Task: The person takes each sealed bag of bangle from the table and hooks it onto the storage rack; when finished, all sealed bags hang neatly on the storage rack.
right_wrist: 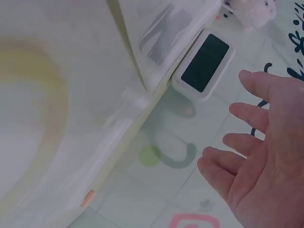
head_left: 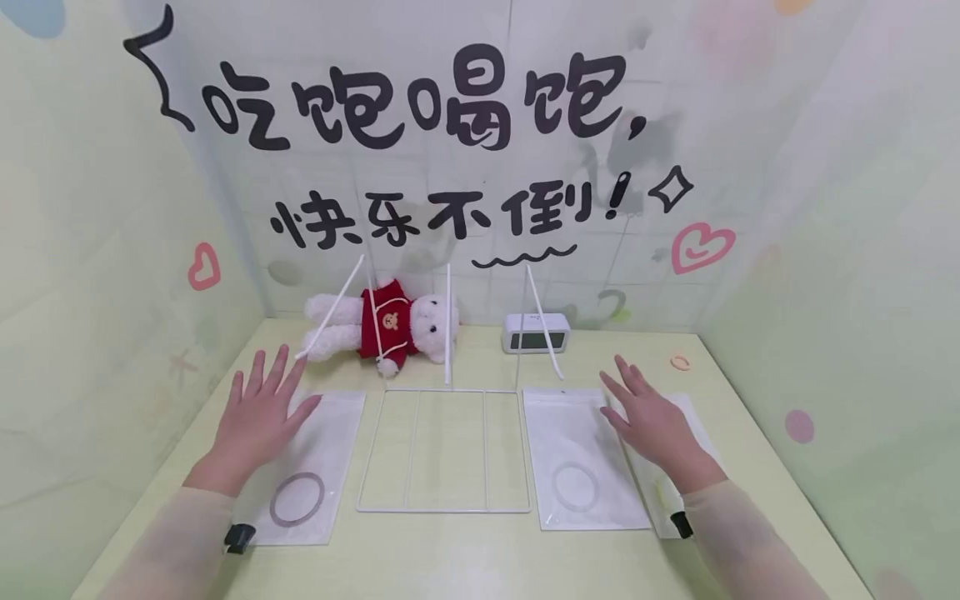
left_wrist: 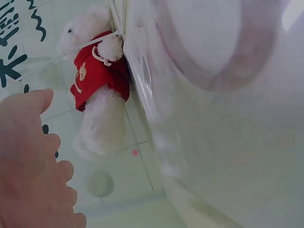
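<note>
My left hand (head_left: 255,421) is held spread above a white zip pouch (head_left: 337,450) with a brownish ring (head_left: 297,500) showing in it. Over on the right, my right hand (head_left: 658,427) hovers with its fingers extended and holds nothing. Beneath and beside it lie two more pouches. One (head_left: 540,433) shows a pale ring (head_left: 576,487); the other, partly hidden by the hand and wrist, has a yellow ring (right_wrist: 54,90). Between the hands stands a white wire rack (head_left: 442,511) with upright and slanting rods. The left wrist view shows the left hand (left_wrist: 28,161) away from the pouch.
Behind the rack, a white plush toy (head_left: 386,321) in a red hoodie lies on its side. A white digital clock (head_left: 536,333) stands at the back, and a small orange ring (head_left: 680,362) lies farther right. Printed curtains (head_left: 847,250) enclose the table (head_left: 450,558).
</note>
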{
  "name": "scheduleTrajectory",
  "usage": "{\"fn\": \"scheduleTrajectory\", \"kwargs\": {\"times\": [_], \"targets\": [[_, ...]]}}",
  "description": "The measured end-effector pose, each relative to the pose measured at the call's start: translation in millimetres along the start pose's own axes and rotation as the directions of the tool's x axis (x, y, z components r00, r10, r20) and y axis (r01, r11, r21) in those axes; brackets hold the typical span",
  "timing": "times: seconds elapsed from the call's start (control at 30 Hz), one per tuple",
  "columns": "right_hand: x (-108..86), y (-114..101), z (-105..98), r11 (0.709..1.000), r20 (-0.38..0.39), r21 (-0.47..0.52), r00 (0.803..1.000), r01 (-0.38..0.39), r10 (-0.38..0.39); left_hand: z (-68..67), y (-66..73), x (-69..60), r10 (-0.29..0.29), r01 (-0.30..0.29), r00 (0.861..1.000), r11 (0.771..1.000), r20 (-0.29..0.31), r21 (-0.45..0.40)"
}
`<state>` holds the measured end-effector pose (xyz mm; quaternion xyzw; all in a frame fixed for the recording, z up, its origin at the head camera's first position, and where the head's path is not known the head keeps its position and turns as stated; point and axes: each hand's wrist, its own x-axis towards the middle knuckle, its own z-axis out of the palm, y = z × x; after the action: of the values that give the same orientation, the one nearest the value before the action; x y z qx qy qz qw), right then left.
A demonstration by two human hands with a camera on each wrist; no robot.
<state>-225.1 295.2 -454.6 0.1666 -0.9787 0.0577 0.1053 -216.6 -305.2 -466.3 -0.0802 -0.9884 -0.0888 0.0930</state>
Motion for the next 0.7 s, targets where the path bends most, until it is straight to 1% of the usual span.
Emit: {"fn": "scheduleTrajectory", "kwargs": {"times": [0.07,0.17,0.27,0.37,0.5,0.6,0.7], "targets": [[-2.7,-10,3,0.999,-0.033,0.008,0.998,0.049,-0.049,2.2,-9.2,-0.5,0.017,-0.017,1.000,1.000,0.014,-0.012],[-5.1,-27,9,0.989,-0.067,0.014,0.987,0.145,-0.144,4.7,-24.0,1.0,0.049,-0.049,0.999,0.998,0.003,-0.025],[-6.4,-45,15,0.973,-0.050,0.054,0.974,0.224,-0.221,6.0,-38.4,3.6,0.059,-0.060,0.998,0.997,-0.010,-0.054],[-8.3,-61,19,0.954,-0.026,0.096,0.958,0.285,-0.284,8.4,-50.6,5.6,0.032,-0.029,0.999,0.988,0.015,-0.152],[-11.9,-76,24,0.929,0.003,0.119,0.935,0.351,-0.354,14.2,-63.5,8.6,-0.013,0.033,0.998,0.952,0.067,-0.306],[-14.8,-84,28,0.913,0.020,0.144,0.921,0.382,-0.389,18.8,-73.8,10.4,-0.051,0.082,0.994,0.933,0.098,-0.351],[-17.3,-89,30,0.899,0.025,0.170,0.910,0.403,-0.413,20.5,-85.2,13.0,-0.093,0.144,0.985,0.913,0.148,-0.382]]}}
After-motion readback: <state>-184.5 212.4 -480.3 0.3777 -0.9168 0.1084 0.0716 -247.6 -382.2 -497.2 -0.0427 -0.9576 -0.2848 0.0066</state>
